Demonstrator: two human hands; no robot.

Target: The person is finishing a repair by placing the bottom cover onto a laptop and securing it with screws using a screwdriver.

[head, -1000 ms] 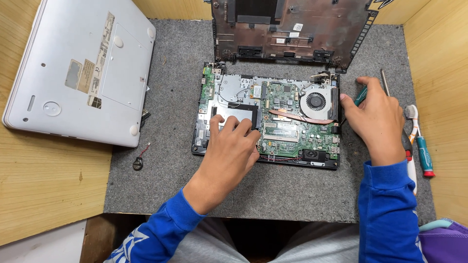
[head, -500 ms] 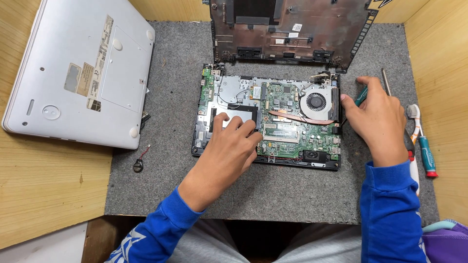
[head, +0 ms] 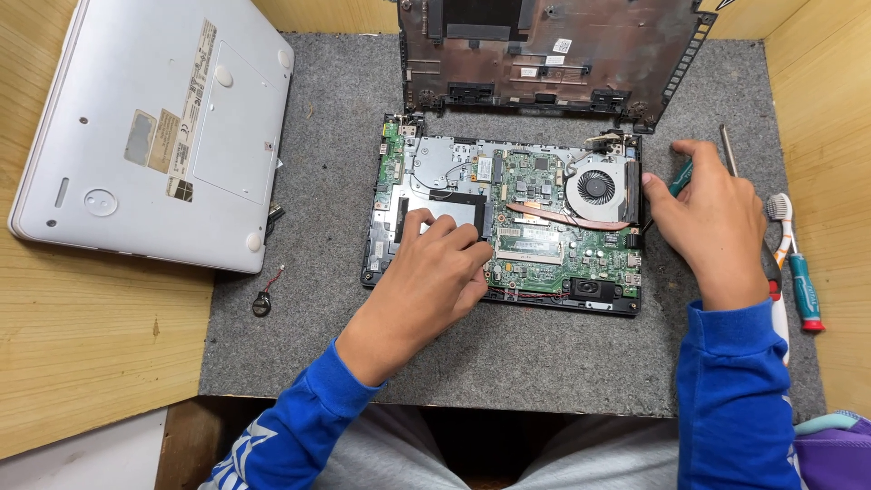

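Note:
An opened laptop base with a green circuit board point(head: 544, 227) and a round black fan point(head: 596, 188) lies on a grey mat point(head: 345, 181). My left hand point(head: 435, 272) rests flat on the board's lower left, fingers spread over a silver drive plate point(head: 435, 210). My right hand point(head: 712, 222) sits at the board's right edge, closed around a teal-handled screwdriver point(head: 680, 177) whose tip points toward the fan side. Both arms wear blue sleeves.
A dark removed laptop cover point(head: 544, 54) stands along the mat's back edge. A silver laptop point(head: 154, 127) lies upside down at the left. A coin cell with a wire point(head: 261, 304) lies below it. A toothbrush point(head: 778, 236), a red-and-teal screwdriver point(head: 803, 281) and a thin metal tool point(head: 728, 150) lie at the right.
Both hands stay almost where they were. My left hand has shifted slightly on the drive plate, and the view has drifted a little.

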